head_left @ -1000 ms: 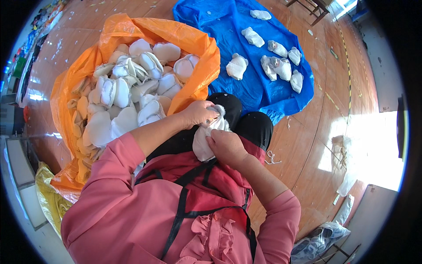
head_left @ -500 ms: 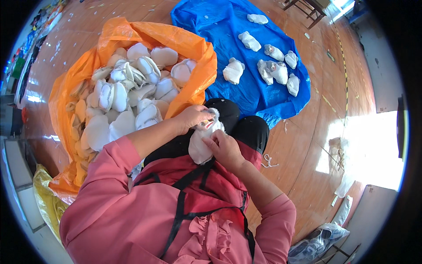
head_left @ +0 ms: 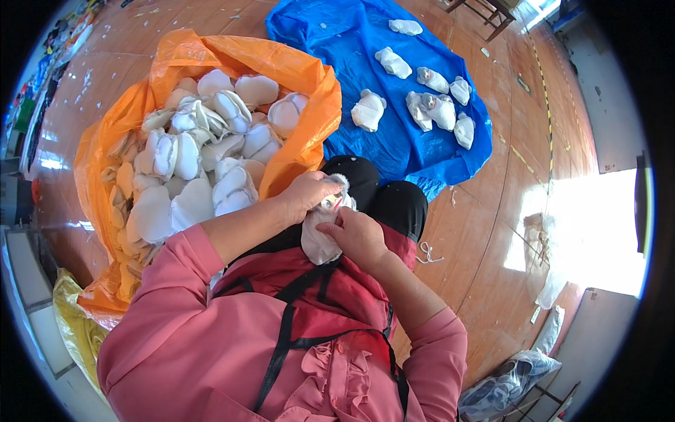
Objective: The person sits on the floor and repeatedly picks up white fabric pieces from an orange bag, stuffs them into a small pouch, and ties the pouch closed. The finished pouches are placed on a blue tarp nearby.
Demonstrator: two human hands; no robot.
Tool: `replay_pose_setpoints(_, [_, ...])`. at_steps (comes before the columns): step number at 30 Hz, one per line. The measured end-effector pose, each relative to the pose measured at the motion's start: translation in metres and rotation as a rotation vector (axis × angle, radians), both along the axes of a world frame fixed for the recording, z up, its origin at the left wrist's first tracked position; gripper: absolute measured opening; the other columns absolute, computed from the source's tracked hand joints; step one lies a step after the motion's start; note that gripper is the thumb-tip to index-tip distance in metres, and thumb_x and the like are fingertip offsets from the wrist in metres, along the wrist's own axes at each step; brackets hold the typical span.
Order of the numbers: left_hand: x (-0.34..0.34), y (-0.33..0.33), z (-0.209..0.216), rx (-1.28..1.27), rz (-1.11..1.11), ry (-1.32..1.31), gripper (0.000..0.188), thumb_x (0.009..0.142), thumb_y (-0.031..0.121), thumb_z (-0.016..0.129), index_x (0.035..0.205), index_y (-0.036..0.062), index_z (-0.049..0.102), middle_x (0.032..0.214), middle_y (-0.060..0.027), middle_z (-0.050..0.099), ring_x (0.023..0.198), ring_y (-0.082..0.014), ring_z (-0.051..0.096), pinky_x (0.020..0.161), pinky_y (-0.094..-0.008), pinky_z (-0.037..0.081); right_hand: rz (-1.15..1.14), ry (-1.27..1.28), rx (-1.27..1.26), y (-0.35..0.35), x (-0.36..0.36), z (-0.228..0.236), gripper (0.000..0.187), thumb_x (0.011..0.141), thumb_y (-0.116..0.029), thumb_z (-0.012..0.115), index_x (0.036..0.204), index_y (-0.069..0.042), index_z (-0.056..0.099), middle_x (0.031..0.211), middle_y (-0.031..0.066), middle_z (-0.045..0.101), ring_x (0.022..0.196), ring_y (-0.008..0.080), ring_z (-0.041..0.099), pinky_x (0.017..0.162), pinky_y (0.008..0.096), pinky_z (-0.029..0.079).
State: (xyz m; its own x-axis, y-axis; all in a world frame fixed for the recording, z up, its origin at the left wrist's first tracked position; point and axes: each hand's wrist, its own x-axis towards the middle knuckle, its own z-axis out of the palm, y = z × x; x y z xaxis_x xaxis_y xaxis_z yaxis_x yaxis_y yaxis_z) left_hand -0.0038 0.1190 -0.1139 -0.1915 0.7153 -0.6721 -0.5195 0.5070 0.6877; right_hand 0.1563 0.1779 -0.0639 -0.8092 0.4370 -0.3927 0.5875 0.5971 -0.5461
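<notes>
Between both hands (head_left: 337,214), white cloth piece (head_left: 318,243).

We note a wooden floor (head_left: 492,232); orange sack (head_left: 211,60) upper left, blue tarp (head_left: 337,35) top centre.

**Floor-level workroom for handmade soft goods**

A bare wooden floor (head_left: 492,232) serves as workspace: an orange sack (head_left: 211,63) heaped with white stuffed pieces (head_left: 190,162), a blue tarp (head_left: 351,42) bearing sorted ones, marking tape (head_left: 541,77) across the boards.
</notes>
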Motion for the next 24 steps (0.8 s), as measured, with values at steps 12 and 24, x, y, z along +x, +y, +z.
replay_pose_setpoints(12, [-0.045, -0.014, 0.042, 0.709, -0.636, 1.33, 0.064, 0.084, 0.037, 0.076, 0.131, 0.0002, 0.056, 0.124, -0.016, 0.06, 0.117, -0.0312, 0.058, 0.099, -0.0382, 0.046, -0.046, 0.063, -0.038, -0.004, 0.007, -0.009, 0.047, 0.089, -0.054, 0.063, 0.091, -0.007, 0.062, 0.081, 0.0162, 0.07, 0.078, 0.0364, 0.069, 0.068, 0.0479, 0.054])
replay_pose_setpoints(24, [-0.021, 0.001, 0.072, 0.461, -1.533, 1.562, 0.053, 0.078, 0.016, 0.071, 0.124, -0.0081, 0.057, 0.119, -0.0253, 0.06, 0.106, -0.0351, 0.062, 0.094, -0.04, 0.051, 0.008, 0.068, 0.016, -0.007, 0.004, -0.01, 0.05, 0.089, -0.054, 0.064, 0.098, -0.005, 0.059, 0.083, 0.0163, 0.071, 0.077, 0.0364, 0.07, 0.067, 0.0474, 0.054])
